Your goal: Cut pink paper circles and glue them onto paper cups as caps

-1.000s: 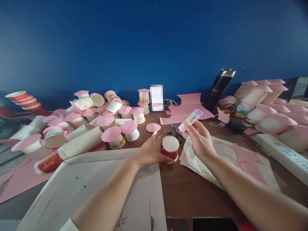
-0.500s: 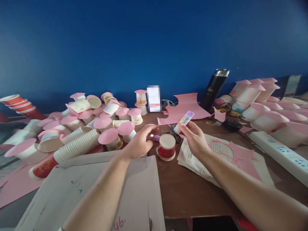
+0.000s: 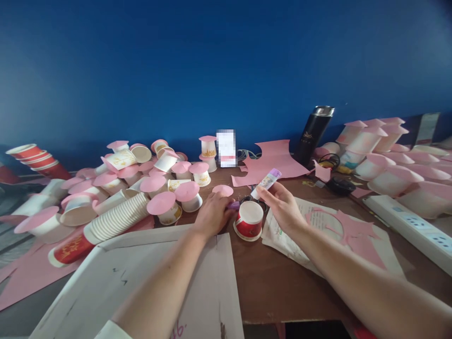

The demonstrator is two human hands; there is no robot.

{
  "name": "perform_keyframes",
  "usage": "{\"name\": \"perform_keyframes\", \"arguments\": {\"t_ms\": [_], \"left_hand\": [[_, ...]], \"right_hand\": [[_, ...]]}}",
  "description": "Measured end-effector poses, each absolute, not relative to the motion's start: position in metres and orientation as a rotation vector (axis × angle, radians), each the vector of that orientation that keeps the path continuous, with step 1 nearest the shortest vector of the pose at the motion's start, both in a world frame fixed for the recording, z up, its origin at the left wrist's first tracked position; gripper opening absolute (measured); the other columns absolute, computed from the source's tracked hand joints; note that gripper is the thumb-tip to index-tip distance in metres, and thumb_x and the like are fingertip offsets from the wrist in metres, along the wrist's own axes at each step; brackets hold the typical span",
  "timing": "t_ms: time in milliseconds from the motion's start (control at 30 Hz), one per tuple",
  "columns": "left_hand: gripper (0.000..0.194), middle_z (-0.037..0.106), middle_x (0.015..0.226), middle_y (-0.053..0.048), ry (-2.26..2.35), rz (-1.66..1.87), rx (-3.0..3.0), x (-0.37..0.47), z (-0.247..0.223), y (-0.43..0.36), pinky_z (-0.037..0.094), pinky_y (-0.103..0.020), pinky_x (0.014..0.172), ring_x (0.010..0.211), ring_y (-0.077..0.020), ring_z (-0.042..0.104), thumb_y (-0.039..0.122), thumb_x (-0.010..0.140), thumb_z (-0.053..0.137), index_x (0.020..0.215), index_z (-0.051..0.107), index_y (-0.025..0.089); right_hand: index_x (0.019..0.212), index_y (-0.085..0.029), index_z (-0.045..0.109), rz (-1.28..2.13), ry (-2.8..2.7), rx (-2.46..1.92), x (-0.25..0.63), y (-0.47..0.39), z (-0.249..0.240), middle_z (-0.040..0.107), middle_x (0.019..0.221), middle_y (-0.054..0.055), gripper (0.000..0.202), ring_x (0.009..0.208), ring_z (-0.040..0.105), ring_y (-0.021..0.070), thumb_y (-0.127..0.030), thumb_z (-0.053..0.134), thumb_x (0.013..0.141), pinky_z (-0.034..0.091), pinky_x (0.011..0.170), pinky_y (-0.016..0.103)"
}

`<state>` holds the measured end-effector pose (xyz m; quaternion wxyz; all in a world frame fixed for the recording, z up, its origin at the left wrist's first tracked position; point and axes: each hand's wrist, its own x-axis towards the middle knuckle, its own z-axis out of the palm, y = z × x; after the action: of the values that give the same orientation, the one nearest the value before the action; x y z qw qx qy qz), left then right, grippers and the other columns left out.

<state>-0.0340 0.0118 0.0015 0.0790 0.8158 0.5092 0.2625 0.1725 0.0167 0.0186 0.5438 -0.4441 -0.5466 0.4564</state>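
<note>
My right hand point(image 3: 282, 202) grips a glue stick point(image 3: 266, 182), white with a purple end that points up and to the right. The lower end of the stick is just above and behind an upturned red paper cup point(image 3: 249, 221) with a whitish base on top. To the left of that cup is my left hand point(image 3: 215, 212), its fingers curled around a small purple cap point(image 3: 233, 205); its fingertips are partly hidden. Just beyond the left hand lies a pink paper disc point(image 3: 222, 190). Scissors point(image 3: 262, 204) show partly behind the cup.
Paper cups with pink discs point(image 3: 161, 202) crowd the left; more cups point(image 3: 395, 176) fill the right. A cup stack point(image 3: 113, 219) lies by a cardboard box point(image 3: 141, 282). A phone point(image 3: 226, 148), black flask point(image 3: 314, 134), pink paper point(image 3: 273, 162) and power strip point(image 3: 409, 226) are around.
My left hand has moved right and slightly down, closer to the red cup, uncovering the pink disc. The glue stick has tilted a little lower. The view has shifted slightly.
</note>
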Motion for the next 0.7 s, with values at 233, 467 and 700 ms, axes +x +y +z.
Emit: {"name": "perform_keyframes", "arguments": {"t_ms": [233, 467, 700], "left_hand": [[0.021, 0.063, 0.112, -0.006, 1.335, 1.208, 2.183, -0.027, 0.006, 0.014, 0.049, -0.031, 0.083, 0.098, -0.0192, 0.059, 0.030, 0.086, 0.058, 0.105, 0.064, 0.021], [0.023, 0.062, 0.111, -0.007, 1.268, 1.261, 2.214, -0.023, 0.005, 0.014, 0.046, -0.036, 0.093, 0.108, -0.0214, 0.056, 0.030, 0.086, 0.059, 0.107, 0.064, 0.022], [0.022, 0.062, 0.111, -0.006, 1.250, 1.281, 2.236, -0.023, 0.004, 0.015, 0.047, -0.034, 0.091, 0.106, -0.0201, 0.056, 0.027, 0.085, 0.060, 0.107, 0.063, 0.023]], "right_hand": [[0.091, -0.022, 0.066, 1.246, -1.165, -0.989, 0.166, 0.022, 0.016, 0.071, 0.088, 0.002, 0.029, 0.080, 0.064, 0.0186, -0.039, 0.076, 0.070, 0.048, 0.075, 0.032], [0.095, -0.023, 0.068, 1.308, -1.134, -0.934, 0.164, 0.023, 0.014, 0.073, 0.087, 0.001, 0.031, 0.080, 0.066, 0.0180, -0.035, 0.078, 0.068, 0.049, 0.077, 0.032], [0.097, -0.023, 0.069, 1.252, -1.213, -0.977, 0.166, 0.022, 0.011, 0.072, 0.092, 0.003, 0.032, 0.081, 0.066, 0.0205, -0.038, 0.077, 0.070, 0.051, 0.075, 0.034]]}}
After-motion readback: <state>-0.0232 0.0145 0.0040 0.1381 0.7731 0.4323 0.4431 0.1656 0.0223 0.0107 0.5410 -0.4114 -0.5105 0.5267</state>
